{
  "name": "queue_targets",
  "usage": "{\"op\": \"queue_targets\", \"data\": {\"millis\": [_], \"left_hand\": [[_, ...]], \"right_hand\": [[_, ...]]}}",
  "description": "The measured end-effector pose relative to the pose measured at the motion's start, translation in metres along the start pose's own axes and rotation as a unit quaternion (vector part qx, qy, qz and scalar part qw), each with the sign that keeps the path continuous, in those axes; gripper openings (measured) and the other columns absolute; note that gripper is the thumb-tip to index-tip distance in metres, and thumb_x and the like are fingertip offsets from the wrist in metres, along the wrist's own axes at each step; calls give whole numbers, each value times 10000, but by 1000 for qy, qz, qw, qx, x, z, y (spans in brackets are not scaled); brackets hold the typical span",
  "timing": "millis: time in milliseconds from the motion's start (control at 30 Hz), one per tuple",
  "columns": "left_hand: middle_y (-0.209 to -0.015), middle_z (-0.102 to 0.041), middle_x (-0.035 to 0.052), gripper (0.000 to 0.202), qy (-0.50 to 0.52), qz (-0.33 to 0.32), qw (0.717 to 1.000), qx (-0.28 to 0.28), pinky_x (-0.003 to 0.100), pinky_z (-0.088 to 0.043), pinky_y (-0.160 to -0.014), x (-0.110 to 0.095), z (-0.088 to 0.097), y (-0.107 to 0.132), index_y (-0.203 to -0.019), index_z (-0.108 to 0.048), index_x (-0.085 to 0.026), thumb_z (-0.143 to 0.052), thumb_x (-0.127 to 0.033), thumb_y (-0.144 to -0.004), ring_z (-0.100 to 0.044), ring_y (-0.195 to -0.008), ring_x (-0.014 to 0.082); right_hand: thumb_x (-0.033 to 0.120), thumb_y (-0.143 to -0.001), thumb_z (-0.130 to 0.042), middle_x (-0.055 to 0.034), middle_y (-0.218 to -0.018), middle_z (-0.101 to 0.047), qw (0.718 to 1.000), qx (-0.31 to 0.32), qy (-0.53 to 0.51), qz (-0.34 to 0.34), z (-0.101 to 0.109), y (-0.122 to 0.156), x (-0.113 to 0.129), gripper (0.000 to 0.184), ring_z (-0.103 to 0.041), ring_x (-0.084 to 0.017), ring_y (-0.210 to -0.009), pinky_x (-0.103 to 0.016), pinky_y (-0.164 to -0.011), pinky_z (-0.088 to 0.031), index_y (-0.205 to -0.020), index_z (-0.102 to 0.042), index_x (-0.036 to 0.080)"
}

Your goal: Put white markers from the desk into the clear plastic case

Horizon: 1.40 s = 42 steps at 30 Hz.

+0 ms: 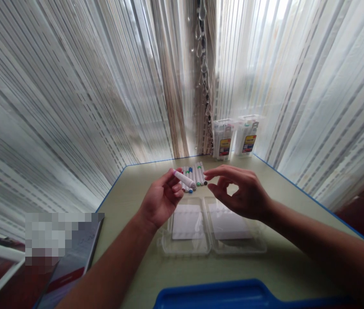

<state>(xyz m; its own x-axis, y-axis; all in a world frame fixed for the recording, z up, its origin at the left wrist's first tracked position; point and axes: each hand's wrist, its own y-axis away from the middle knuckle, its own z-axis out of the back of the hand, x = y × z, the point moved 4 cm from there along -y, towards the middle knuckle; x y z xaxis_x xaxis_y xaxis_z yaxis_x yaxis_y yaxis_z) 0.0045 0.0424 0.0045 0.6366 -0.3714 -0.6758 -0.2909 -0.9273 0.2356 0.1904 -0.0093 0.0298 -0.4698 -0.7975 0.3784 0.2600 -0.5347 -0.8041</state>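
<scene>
Between the fingertips of my left hand (162,197) is a white marker (185,180) with a purple band, held at a slant above the table. My right hand (239,189) hovers just to the right with thumb and forefinger apart and nothing between them. Behind the hands, several white markers (200,171) with coloured bands and ends lie side by side. Below my hands an unfolded clear plastic case (186,246) lies flat, with white paper (228,225) showing in both halves. My right hand covers part of the case's right half.
Two clear plastic cases with labels, a left one (223,141) and a right one (246,137), stand at the table's back corner. A blue tray-like edge (214,294) lies at the front. A magazine-like item (72,257) is at left. Striped curtains (104,86) hang behind.
</scene>
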Motion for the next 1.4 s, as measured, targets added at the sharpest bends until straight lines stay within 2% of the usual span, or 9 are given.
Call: {"op": "queue_targets", "data": {"millis": [333, 533, 700, 833, 1000, 1167, 1400], "left_hand": [[-708, -645, 37, 205, -20, -3, 1000, 17, 170, -421, -394, 1, -3, 3, -1026, -695, -55, -527, -154, -963, -454, -438, 45], [-735, -662, 44, 172, -82, -34, 996, 1, 197, -451, -424, 1, -6, 7, -1014, -707, -88, -583, -129, -903, -541, -493, 83], [-754, -668, 48, 148, -81, -41, 996, 16, 165, -409, -435, 1, -6, 7, -988, -696, -84, -610, -126, -876, -488, -477, 50], [-725, -634, 13, 143, -116, -94, 988, 38, 160, -377, -442, 1, -5, 5, -911, -655, -111, -715, -193, -810, -459, -484, 44], [-725, -624, -8, 239, -174, -141, 974, 15, 176, -347, -440, 1, 0, 2, -884, -600, -133, -772, -241, -759, -445, -465, 39], [-745, -641, 2, 259, -191, -164, 968, 13, 191, -350, -448, 0, 0, 2, -902, -597, -133, -768, -269, -763, -451, -459, 42], [-740, -673, 31, 175, -192, -186, 963, 9, 191, -340, -438, -5, -3, 5, -900, -628, -135, -730, -223, -789, -453, -436, 44]], "right_hand": [[132, -862, -631, -53, -877, -709, 1000, 19, -3, -6, -1, 0, 0, 208, -606, -87, -528, -230, -542, -538, -1066, -670, 145], [124, -866, -613, -41, -860, -706, 999, 30, -16, 1, -1, 0, 2, 252, -598, -88, -534, -229, -546, -532, -1111, -664, 159], [121, -857, -628, -46, -857, -718, 998, 51, -31, 2, -2, 1, 4, 290, -599, -91, -547, -227, -565, -528, -1146, -659, 132], [185, -903, -599, -60, -872, -734, 995, 80, -64, -18, -2, 2, 4, 295, -618, -106, -576, -232, -570, -528, -1187, -653, 128], [191, -891, -618, -62, -928, -747, 987, 130, -89, -10, -4, 4, 8, 440, -639, -115, -611, -237, -595, -539, -1329, -586, 168], [204, -813, -728, -25, -846, -717, 984, 166, -59, 26, -11, 10, 17, 571, -636, -120, -604, -235, -592, -535, -1356, -551, 180], [171, -850, -714, -31, -834, -717, 980, 189, -31, 57, -16, 11, 26, 320, -638, -107, -599, -222, -583, -523, -1167, -673, 191]]}}
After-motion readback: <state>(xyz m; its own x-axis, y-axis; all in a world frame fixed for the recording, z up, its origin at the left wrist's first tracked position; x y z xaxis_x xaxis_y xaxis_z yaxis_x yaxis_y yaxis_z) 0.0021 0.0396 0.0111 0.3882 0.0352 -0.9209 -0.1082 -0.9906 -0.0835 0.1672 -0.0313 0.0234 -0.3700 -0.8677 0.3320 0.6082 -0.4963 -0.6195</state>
